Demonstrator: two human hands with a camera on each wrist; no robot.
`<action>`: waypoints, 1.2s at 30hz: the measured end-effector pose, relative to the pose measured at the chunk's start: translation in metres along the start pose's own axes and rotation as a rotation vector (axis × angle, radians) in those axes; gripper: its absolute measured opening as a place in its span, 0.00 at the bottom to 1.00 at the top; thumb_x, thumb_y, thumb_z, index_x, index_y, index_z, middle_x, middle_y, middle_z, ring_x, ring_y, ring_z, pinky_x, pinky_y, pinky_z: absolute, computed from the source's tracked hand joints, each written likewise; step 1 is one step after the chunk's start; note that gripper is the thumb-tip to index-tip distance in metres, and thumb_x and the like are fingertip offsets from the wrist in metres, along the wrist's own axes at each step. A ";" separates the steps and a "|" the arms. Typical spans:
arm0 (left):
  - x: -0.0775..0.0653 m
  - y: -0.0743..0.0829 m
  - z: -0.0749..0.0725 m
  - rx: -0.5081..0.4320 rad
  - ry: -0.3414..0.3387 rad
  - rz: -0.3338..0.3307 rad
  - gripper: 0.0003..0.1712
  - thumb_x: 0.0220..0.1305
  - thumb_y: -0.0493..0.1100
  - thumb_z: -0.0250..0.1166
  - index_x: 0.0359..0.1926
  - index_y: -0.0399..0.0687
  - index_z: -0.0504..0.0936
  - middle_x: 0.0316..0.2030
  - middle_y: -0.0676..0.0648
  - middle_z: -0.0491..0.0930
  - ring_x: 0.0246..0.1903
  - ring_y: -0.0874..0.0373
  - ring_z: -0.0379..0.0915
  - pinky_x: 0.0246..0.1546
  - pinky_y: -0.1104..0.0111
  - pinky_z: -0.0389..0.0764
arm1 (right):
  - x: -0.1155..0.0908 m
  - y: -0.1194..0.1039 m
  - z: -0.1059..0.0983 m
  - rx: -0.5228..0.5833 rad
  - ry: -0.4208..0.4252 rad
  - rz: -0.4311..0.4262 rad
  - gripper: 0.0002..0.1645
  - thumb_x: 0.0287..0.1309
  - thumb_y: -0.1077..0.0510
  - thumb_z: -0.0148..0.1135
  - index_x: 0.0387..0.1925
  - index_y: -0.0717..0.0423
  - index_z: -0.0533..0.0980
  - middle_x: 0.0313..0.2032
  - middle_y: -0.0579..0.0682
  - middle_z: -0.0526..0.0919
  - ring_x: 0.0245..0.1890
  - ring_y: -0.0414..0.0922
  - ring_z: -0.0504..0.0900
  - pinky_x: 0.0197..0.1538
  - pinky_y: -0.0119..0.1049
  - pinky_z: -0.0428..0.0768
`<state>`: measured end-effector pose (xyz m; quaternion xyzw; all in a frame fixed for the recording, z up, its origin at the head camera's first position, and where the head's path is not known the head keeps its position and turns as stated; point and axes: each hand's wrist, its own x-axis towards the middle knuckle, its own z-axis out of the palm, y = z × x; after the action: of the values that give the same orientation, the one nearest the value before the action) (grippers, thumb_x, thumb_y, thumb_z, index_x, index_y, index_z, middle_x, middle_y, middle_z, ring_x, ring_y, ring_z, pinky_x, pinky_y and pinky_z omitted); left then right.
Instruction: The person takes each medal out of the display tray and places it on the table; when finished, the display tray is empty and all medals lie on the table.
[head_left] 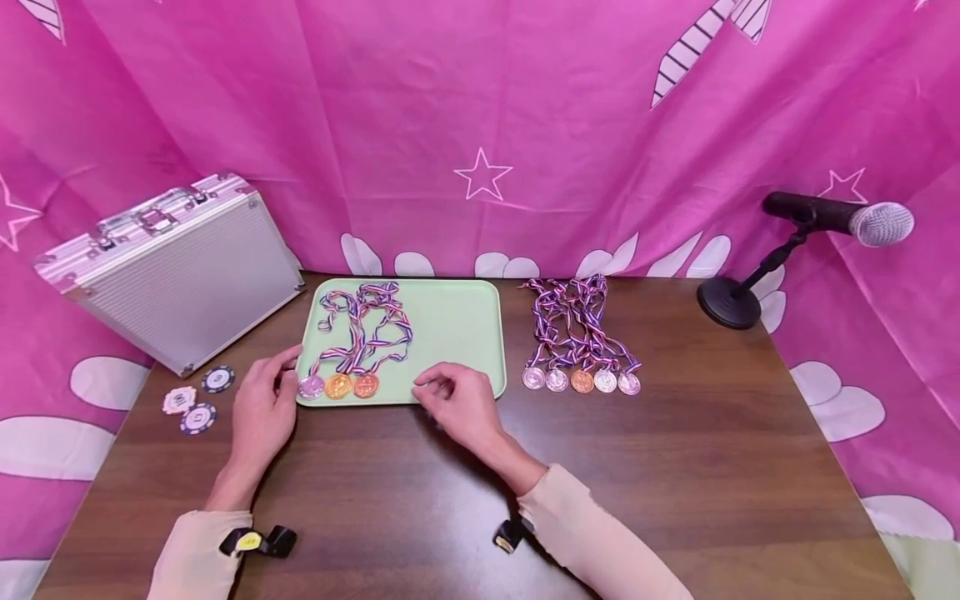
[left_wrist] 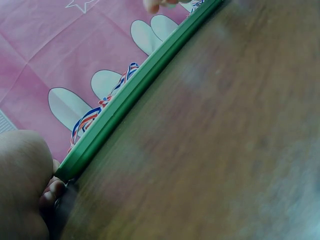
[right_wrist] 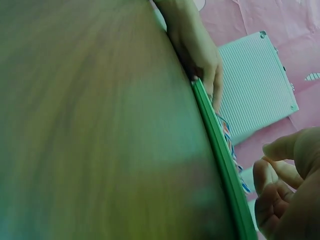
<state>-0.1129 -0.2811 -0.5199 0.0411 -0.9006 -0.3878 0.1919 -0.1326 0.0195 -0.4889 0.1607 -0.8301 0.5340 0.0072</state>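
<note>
A pale green tray (head_left: 450, 333) lies on the table with three ribboned medals at its front left: a silvery medal (head_left: 311, 386), a gold medal (head_left: 338, 386) and a bronze medal (head_left: 366, 384). Their striped ribbons (head_left: 356, 329) trail loosely behind them. At the tray's front left corner, my left hand (head_left: 264, 408) rests with its fingers along the edge. My right hand (head_left: 461, 404) hovers over the front rim, right of the bronze medal, its fingers loosely bent. Nothing shows between thumb and fingertips in the right wrist view.
Right of the tray lie several more medals (head_left: 582, 381) in a row, their ribbons (head_left: 570, 321) bunched behind. A silver case (head_left: 187, 275) stands at the back left, three poker chips (head_left: 198, 418) before it. A microphone (head_left: 825, 218) on a stand is at the back right, before a pink curtain (head_left: 420, 125).
</note>
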 end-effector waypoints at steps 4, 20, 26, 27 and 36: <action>0.000 0.001 0.000 -0.002 0.002 -0.010 0.23 0.81 0.31 0.55 0.71 0.34 0.82 0.55 0.30 0.81 0.51 0.37 0.75 0.50 0.48 0.67 | 0.007 -0.002 0.014 -0.035 0.004 -0.006 0.02 0.62 0.61 0.79 0.37 0.55 0.92 0.29 0.47 0.91 0.25 0.29 0.79 0.34 0.25 0.78; 0.002 -0.002 0.002 0.001 0.027 0.016 0.24 0.79 0.30 0.57 0.70 0.35 0.83 0.53 0.31 0.83 0.48 0.43 0.75 0.48 0.54 0.66 | 0.039 -0.002 0.062 -0.422 0.095 0.053 0.22 0.51 0.33 0.87 0.30 0.41 0.87 0.21 0.33 0.80 0.25 0.34 0.78 0.28 0.34 0.73; 0.002 -0.001 0.002 0.000 0.025 0.010 0.24 0.79 0.30 0.57 0.70 0.36 0.83 0.53 0.32 0.83 0.48 0.44 0.75 0.47 0.55 0.66 | 0.048 0.007 0.080 -0.509 0.127 0.060 0.26 0.39 0.26 0.88 0.25 0.34 0.84 0.20 0.30 0.79 0.24 0.36 0.80 0.26 0.34 0.71; 0.002 -0.001 0.002 0.001 0.024 0.008 0.24 0.79 0.30 0.57 0.70 0.36 0.83 0.53 0.32 0.83 0.48 0.44 0.75 0.47 0.55 0.66 | 0.049 0.010 0.083 -0.518 0.133 0.060 0.25 0.40 0.26 0.88 0.25 0.33 0.84 0.20 0.31 0.80 0.25 0.36 0.80 0.26 0.35 0.71; 0.001 0.000 0.002 -0.001 0.020 0.001 0.24 0.79 0.30 0.56 0.70 0.35 0.83 0.53 0.32 0.83 0.47 0.44 0.74 0.48 0.56 0.66 | 0.054 0.015 0.075 -0.424 0.036 0.150 0.15 0.50 0.38 0.88 0.26 0.33 0.86 0.22 0.31 0.78 0.27 0.34 0.77 0.30 0.35 0.72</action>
<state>-0.1147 -0.2800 -0.5202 0.0446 -0.8985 -0.3877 0.2011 -0.1757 -0.0554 -0.5248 0.0839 -0.9331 0.3493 0.0158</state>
